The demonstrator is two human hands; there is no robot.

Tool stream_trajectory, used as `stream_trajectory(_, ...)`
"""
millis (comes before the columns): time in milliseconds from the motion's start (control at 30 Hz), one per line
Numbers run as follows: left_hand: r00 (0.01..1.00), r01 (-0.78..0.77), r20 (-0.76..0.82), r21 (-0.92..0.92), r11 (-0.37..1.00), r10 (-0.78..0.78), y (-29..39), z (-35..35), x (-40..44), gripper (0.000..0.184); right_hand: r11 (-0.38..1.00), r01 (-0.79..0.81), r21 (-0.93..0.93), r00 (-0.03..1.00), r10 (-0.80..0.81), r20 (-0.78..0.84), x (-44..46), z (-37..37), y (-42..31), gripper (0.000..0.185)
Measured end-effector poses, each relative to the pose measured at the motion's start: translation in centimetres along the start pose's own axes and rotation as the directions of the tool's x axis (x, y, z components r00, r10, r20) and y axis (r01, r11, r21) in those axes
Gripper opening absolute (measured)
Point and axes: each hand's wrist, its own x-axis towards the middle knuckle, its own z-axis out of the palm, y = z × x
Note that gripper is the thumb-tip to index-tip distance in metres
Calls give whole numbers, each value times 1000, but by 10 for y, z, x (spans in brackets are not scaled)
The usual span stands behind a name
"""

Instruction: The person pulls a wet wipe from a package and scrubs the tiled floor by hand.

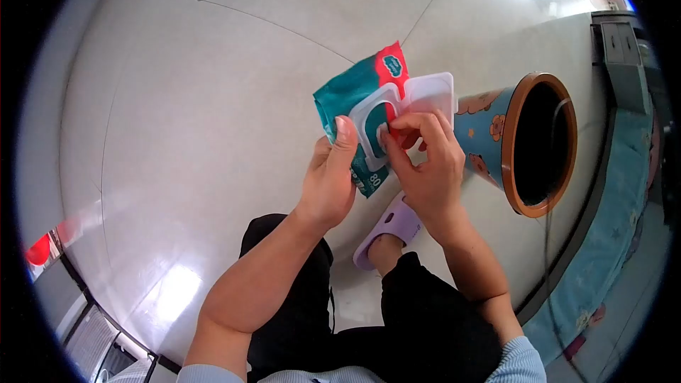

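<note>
My left hand [329,174] grips a teal and red pack of wet wipes [351,92] by its lower left side, thumb on top. The pack is tilted, and "80" is printed near its bottom corner. Its white plastic lid [431,91] is flipped up toward the right, with the oval frame around the opening exposed. Over that opening, my right hand [429,159] has thumb and index finger pinched together. A small whitish bit shows at the fingertips; whether it is a wipe, a seal tab or a fingertip cannot be made out.
A blue patterned bin [486,135] with an orange-brown rim and dark inside stands to the right of my hands. Below is a foot in a purple slipper [386,230]. Light blue patterned fabric [592,241] runs along the right. Pale tiles [198,85] cover the floor.
</note>
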Motion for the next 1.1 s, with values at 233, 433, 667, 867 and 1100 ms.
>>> stream_trajectory(233,999,-2,50,61,998,-1,0,-3,1,61,997,68,47,998,-68,-18,0,4,7,14)
stream_trajectory(433,999,-2,51,33,999,0,1,2,0,62,994,78,72,994,-72,-81,0,4,6,14)
stream_trajectory(667,999,34,-2,-4,999,-34,4,1,1,62,993,100,58,995,-99,-21,-3,5,8,16)
stream_trajectory(867,993,75,-81,-180,981,-91,10,1,3,62,928,309,209,951,-294,-97,-5,3,16,17)
stream_trajectory(1100,995,59,-68,-155,986,-70,9,3,1,63,970,153,191,988,-150,-28,-3,3,10,17)
